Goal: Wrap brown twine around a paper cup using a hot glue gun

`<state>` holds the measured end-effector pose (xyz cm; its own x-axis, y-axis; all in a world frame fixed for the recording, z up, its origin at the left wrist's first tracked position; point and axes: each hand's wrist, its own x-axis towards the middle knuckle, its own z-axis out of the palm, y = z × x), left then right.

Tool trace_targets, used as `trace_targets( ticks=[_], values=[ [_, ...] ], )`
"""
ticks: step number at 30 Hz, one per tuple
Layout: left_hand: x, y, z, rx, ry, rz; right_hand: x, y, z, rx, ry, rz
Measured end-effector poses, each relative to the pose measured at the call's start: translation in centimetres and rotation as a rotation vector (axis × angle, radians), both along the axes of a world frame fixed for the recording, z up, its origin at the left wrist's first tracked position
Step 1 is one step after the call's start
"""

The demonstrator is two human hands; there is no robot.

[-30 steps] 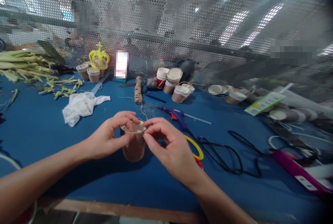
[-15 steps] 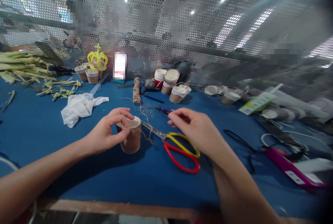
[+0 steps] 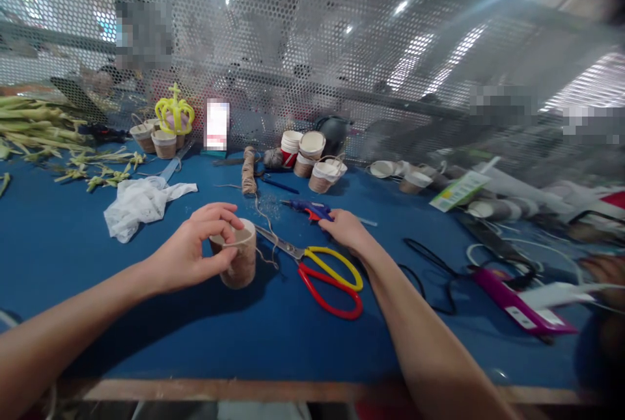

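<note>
My left hand [image 3: 188,252] is closed round a small paper cup [image 3: 239,256] wrapped in brown twine, standing on the blue table [image 3: 273,335]. A loose end of twine [image 3: 267,241] trails from the cup toward a twine spool [image 3: 249,171]. My right hand [image 3: 347,231] has reached forward and rests on the blue glue gun [image 3: 310,210]; its fingers are folded over the gun's handle. Scissors with yellow and red handles [image 3: 327,272] lie between the cup and my right arm.
Paper cups [image 3: 312,158] stand at the back centre, more cups [image 3: 415,180] to the right. A white plastic bag [image 3: 137,204] and green leaves [image 3: 58,140] lie left. A black cord [image 3: 430,270] and a purple tool [image 3: 512,296] lie right. A perforated screen [image 3: 312,49] closes the back.
My right hand left the cup's rim and moved forward and right to the glue gun. My left hand stayed on the cup. The scissors came into sight.
</note>
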<state>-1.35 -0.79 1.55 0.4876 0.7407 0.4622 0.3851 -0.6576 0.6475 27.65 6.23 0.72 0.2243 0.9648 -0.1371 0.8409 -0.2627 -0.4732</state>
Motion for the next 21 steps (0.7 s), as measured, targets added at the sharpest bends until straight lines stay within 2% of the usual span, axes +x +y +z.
trace_targets(
  ticks=[3, 6, 9, 12, 16, 21],
  values=[
    [-0.1, 0.2, -0.2, -0.018, -0.043, 0.002, -0.2, -0.8, 0.7, 0.154, 0.205, -0.035],
    [-0.1, 0.5, -0.6, -0.059, -0.102, -0.016, -1.2, -2.3, 2.2, 0.259, 0.416, -0.007],
    [-0.1, 0.7, -0.8, -0.082, -0.098, -0.02, -2.8, -4.4, 3.6, 0.214, 0.601, 0.089],
    [-0.3, 1.0, -0.7, -0.084, -0.045, -0.027, -4.5, -6.6, 4.4, 0.143, 0.813, 0.275],
    [-0.8, 1.2, -0.3, -0.069, 0.003, -0.093, -6.0, -9.0, 5.0, 0.162, 0.693, 0.433],
    [-1.0, 1.5, -0.2, -0.026, 0.0, -0.109, -6.4, -10.2, 4.7, 0.275, 0.442, 0.405]
  ],
)
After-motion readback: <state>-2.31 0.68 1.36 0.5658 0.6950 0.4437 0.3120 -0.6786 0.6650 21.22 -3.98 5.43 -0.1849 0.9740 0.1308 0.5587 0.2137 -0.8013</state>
